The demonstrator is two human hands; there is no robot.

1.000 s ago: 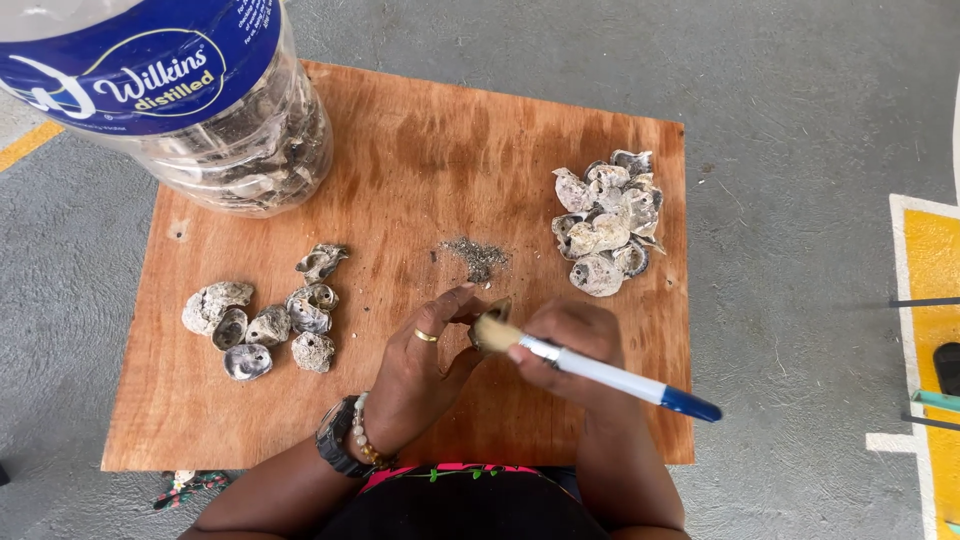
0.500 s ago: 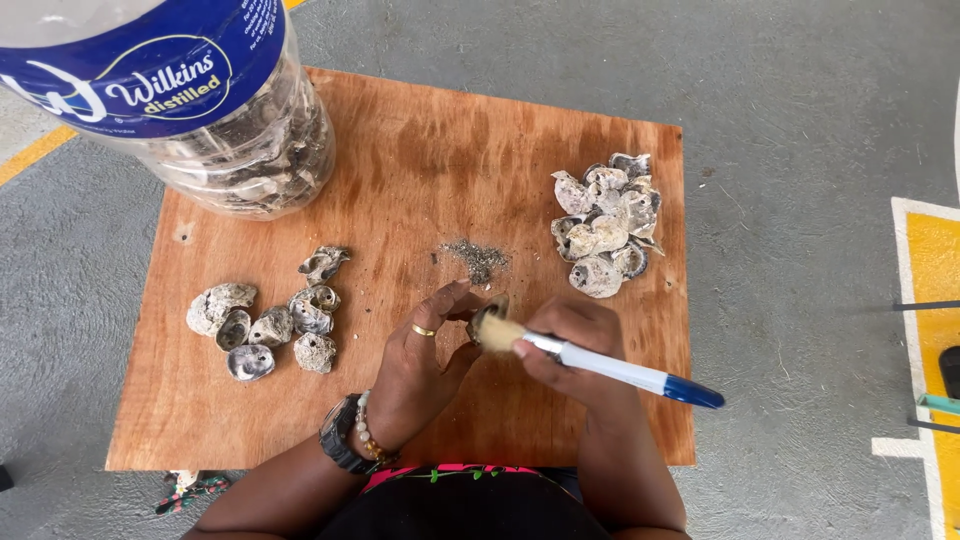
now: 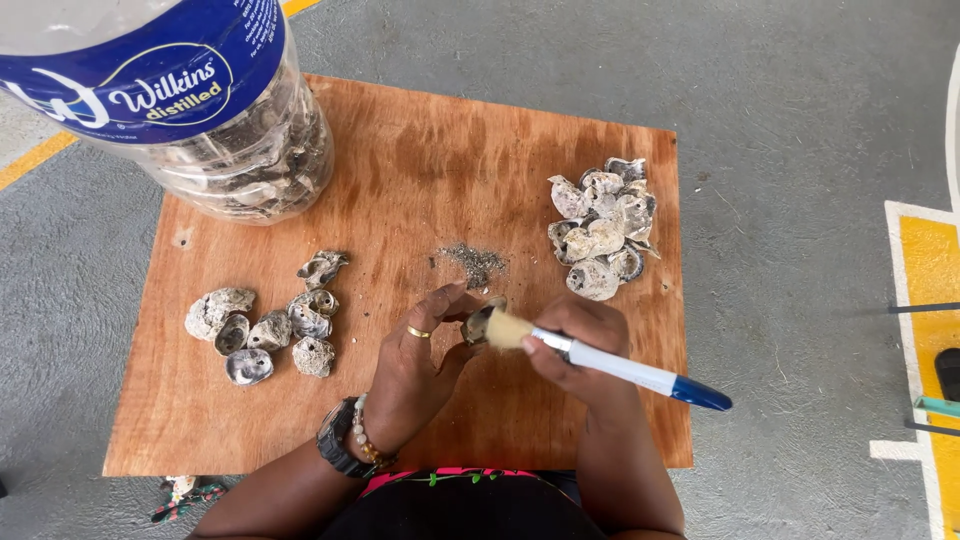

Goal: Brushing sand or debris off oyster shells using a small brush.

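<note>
My left hand [image 3: 420,360] pinches a small grey shell [image 3: 481,320] above the near middle of a wooden board [image 3: 400,170]. In my right hand [image 3: 580,350] is a paintbrush [image 3: 600,360] with a white handle and a blue tip; its pale bristles press against the shell. A small heap of dark grit [image 3: 475,262] lies on the board just beyond my hands. Several rough grey shells [image 3: 265,325] sit in a loose group to the left. A pile of paler shells [image 3: 602,230] rests at the right.
A large clear plastic bottle [image 3: 190,110] with a blue label, holding more shells, stands on the board's far left corner. The board lies on a grey concrete floor [image 3: 800,120] with yellow and white painted markings at the right edge [image 3: 925,300].
The brush has shifted slightly against the shell while both hands stay in about the same place over the board.
</note>
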